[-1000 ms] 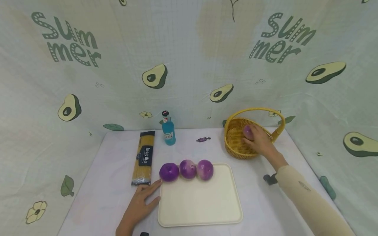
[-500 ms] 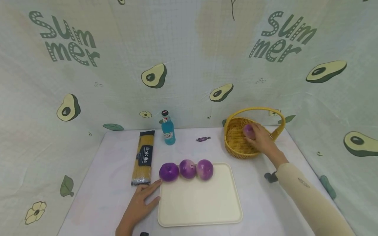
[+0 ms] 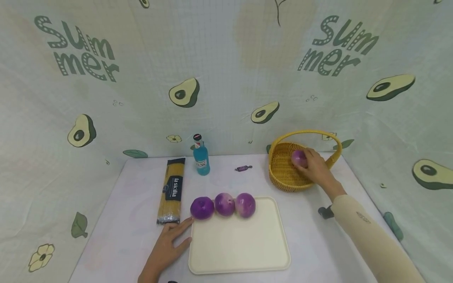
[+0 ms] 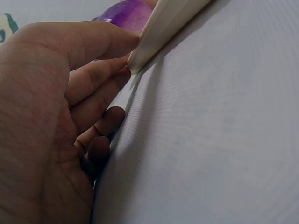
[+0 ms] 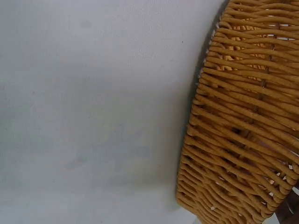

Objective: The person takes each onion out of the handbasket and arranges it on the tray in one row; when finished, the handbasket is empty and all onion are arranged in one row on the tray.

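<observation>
In the head view my right hand (image 3: 316, 168) reaches into the yellow wicker basket (image 3: 288, 182) and grips a round, glossy purple fruit (image 3: 299, 158), whose exact kind I cannot tell. The right wrist view shows only the outer weave of the basket (image 5: 243, 112); the fingers are hidden there. My left hand (image 3: 165, 245) rests at the left edge of the cream tray (image 3: 240, 247), fingers spread and touching its rim. Up close in the left wrist view, thumb and fingertips meet the tray's side (image 4: 161, 32). Three purple fruits (image 3: 224, 204) sit in a row along the tray's back edge.
A pack of spaghetti (image 3: 171, 190) lies left of the tray. Behind it stands a blue bottle (image 3: 201, 159). A small wrapped candy (image 3: 243, 168) lies between bottle and basket. A printed cloth (image 3: 226, 78) hangs behind the white table (image 3: 116, 236).
The right hand and the purple fruit have shifted slightly right within the basket, and more of the fruit shows. The left hand keeps its place at the tray.
</observation>
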Motion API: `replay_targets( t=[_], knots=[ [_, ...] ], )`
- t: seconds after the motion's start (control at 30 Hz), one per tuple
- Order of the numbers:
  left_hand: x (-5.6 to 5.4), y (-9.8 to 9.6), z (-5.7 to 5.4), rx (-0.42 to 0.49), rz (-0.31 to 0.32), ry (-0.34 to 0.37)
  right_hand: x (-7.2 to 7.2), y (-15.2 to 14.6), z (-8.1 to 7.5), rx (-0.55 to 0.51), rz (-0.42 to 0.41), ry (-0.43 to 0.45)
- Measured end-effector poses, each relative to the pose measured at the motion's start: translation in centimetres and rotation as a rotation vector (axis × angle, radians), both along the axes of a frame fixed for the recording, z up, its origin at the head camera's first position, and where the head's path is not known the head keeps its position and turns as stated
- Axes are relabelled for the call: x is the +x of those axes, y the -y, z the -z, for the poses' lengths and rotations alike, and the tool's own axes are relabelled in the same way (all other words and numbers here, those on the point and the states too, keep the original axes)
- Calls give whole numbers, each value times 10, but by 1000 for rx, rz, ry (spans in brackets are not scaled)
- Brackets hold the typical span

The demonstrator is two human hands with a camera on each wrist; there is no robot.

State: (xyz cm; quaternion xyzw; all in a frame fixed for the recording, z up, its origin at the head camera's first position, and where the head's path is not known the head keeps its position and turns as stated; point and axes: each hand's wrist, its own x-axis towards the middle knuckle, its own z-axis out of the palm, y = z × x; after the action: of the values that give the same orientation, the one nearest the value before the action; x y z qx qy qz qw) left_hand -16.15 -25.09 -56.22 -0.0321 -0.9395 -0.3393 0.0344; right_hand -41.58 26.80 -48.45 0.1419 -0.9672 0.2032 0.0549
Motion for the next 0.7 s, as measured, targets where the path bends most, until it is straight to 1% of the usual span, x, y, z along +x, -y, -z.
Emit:
replay_targets(
  t=[0.13,0.33,0.5,0.7],
  knots=[
    [0,0,1,-7,10,-2,-1,-3,3,-3,18,35],
    [1,-1,-3,2,14,-22,-3,-7,6,-9,4,41],
    [1,-1,-3,-8,25,-39,-7,-8,7,-10,21,68],
    [0,0,-1,-6,16,-7,-8,-8,7,-12,25,81]
  ],
)
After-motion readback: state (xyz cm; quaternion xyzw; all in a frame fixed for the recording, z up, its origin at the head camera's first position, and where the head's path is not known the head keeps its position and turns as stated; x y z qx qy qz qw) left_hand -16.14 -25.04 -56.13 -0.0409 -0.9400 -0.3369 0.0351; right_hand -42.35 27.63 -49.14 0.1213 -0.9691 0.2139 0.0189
